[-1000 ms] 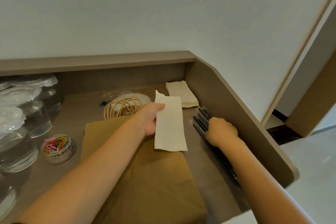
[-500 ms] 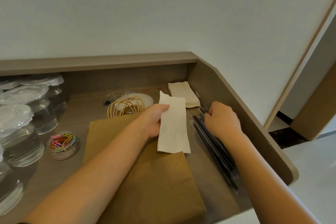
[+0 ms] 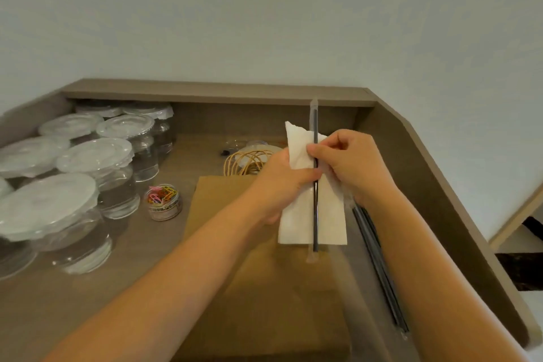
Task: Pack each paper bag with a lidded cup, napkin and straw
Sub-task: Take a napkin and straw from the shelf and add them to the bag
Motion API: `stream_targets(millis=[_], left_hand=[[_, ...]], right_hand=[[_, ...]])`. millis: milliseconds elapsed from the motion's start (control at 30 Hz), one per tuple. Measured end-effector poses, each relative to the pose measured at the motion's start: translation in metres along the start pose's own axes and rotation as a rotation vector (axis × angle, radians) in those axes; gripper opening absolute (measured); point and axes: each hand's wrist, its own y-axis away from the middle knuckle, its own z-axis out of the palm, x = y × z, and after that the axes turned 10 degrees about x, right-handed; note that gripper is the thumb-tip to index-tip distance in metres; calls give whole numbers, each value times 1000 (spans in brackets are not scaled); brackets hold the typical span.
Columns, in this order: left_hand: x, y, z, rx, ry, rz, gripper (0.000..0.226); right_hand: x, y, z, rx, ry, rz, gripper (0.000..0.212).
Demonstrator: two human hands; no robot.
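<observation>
A folded white napkin is gripped from its left side by my left hand, above the flat brown paper bags. A black straw in a clear wrapper lies upright against the napkin's front, pinched by my right hand; my left thumb presses on it too. More wrapped black straws lie along the counter's right wall. Several clear lidded cups stand at the left.
A small tub of coloured paper clips sits between the cups and the bags. A coil of tan rubber bands lies behind the bags, by a small round dish. A raised wooden ledge bounds the counter's back and right.
My right hand has lifted one straw from the pile at the right and brought it left onto the napkin. The view now takes in more of the cups at the left.
</observation>
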Motion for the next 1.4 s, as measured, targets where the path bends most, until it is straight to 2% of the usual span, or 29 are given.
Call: stream_targets(millis=[100,200,300,367,600,733,933,1033,1100,1267,1400], left_hand=[[0,14,-17,72,15,45,25],[-1,31,-47,111,-6,51,25],[-2,54,-82,124,-46,49,29],[-1,75,-110,123,-32,48,27],[-1,177,-221,196,2,99,42],[-7,242,-289,246,-43,86,39],[-23,318,-382,446,-132,39,30],[-33,337,-423,547,-175,6,31],[-39,343,-447,623,-231,-40,30],[-59,339,-519,684,-549,-118,16],[-78,325,-589,809,-604,-135,26]], right_hand=[[-6,9,17,-5,-22,-56,21],[-11,24,37,-97,-45,22,40],[-25,48,59,-308,-252,113,19],[-41,67,76,-390,-340,119,8],[-98,166,150,-564,-330,29,14],[-121,231,205,-642,-293,-62,13],[-139,313,300,-650,-184,-161,3],[-144,343,348,-692,-133,-245,17],[-146,357,378,-697,-106,-277,17],[-142,355,449,-629,-55,-263,6],[-132,338,506,-546,-10,-281,17]])
